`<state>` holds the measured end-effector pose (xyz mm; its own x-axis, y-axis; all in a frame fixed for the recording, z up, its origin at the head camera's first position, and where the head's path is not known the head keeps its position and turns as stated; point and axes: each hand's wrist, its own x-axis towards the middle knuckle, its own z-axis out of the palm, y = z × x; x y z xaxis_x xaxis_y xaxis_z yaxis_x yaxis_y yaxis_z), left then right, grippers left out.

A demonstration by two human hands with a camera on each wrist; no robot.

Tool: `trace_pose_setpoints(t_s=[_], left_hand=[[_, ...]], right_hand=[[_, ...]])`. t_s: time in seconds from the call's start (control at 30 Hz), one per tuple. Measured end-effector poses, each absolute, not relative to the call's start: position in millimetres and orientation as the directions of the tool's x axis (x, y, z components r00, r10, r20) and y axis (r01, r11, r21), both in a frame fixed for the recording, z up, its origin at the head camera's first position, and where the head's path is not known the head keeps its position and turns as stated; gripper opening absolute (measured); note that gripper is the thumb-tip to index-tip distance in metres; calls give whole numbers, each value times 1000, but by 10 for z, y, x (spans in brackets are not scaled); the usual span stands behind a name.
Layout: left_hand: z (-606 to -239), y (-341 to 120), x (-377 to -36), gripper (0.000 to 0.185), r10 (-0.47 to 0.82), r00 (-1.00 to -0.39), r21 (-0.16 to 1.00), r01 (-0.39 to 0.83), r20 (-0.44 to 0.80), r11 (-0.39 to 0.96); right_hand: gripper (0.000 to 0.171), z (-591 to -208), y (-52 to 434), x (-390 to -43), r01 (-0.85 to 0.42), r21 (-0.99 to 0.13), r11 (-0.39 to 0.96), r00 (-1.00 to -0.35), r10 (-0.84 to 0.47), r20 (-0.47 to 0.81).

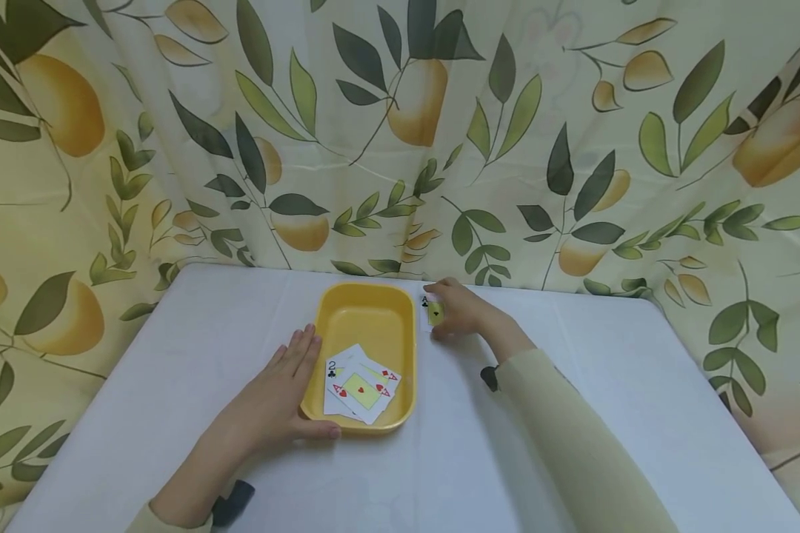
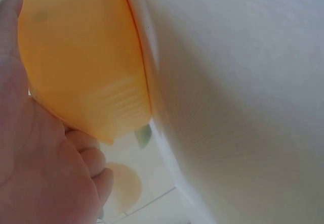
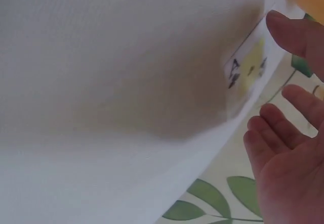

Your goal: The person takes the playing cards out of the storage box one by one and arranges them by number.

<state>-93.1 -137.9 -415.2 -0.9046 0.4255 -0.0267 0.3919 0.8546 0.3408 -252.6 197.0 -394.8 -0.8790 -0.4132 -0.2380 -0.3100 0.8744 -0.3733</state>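
Playing card with a black ace mark and a yellow centre [image 1: 432, 314] lies flat on the white worktop [image 1: 573, 414], just beside the far right of the shallow yellow plastic tray [image 1: 400, 333]. Right hand [image 1: 458, 309] hovers over it, its grip apart with fingers loosely bent around the card's right edge. Thin, light and slick, it probably needs an edge lifted or slid before pinching. Left hand [image 1: 287, 385] rests flat against the tray's near left wall.

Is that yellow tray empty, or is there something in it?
Not empty. The yellow tray holds a few face-up playing cards, overlapping at its near end; the far half is bare.
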Motion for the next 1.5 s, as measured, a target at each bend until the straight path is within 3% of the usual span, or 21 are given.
trace_pose_setpoints(t_s=[0.33,0.5,1.07,1.37,1.5], left_hand=[[-4139,-1372,-947,143,430,-903,333,399,-21,854],[-4130,-1372,-949,142,434,-901,335,402,-23,852],[-4153,-1423,-954,139,451,-892,331,420,-19,845],[-4134,-1421,-935,137,471,-882,335,442,-7,833],[-4136,-1413,-932,137,474,-881,335,448,4,829]], right_hand=[[78,-3611,1858,-2293,-432,-447,783,-861,-506,-55],[75,-3446,1713,-2091,-517,-472,714,-806,-591,-11],[76,-3642,1062,-1639,-681,-379,626,-568,-779,-265],[85,-3743,897,-1584,-756,-291,586,-488,-802,-346],[85,-3776,871,-1566,-747,-276,605,-496,-783,-375]])
